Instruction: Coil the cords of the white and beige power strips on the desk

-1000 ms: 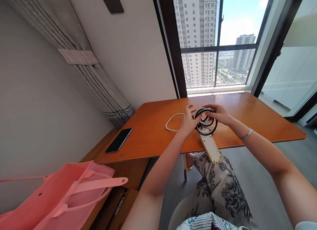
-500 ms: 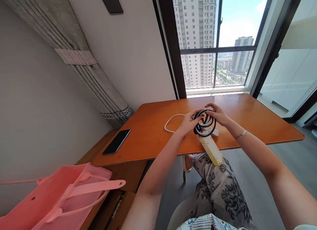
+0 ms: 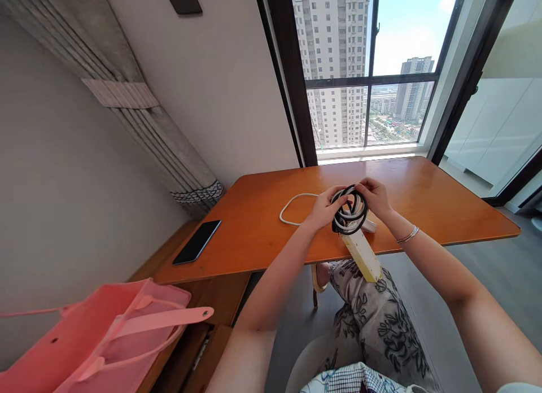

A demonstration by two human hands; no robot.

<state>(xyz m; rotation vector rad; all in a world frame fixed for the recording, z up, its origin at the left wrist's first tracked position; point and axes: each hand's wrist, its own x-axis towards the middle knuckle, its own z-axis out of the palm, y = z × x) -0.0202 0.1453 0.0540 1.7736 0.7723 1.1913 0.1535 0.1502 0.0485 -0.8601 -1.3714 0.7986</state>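
Both my hands hold a coil of black cable (image 3: 350, 214) just above the orange wooden table (image 3: 440, 212). My left hand (image 3: 325, 208) pinches the coil's left side with closed fingers. My right hand (image 3: 374, 197) grips its upper right side, fingers curled over it. White cable is mixed into the coil. Below the coil a cream power strip (image 3: 361, 254) lies slanted over the table's front edge. A loop of white cable (image 3: 292, 208) lies flat on the table to the left of my left hand.
A black phone (image 3: 196, 241) lies on the table's left end. A pink tote bag (image 3: 97, 336) sits at lower left. A tied grey curtain (image 3: 148, 122) hangs along the wall. A large window (image 3: 364, 71) is behind the table. My patterned trousers show below.
My hands have drawn closer together and the black coil has become tighter and smaller. The view has shifted slightly.
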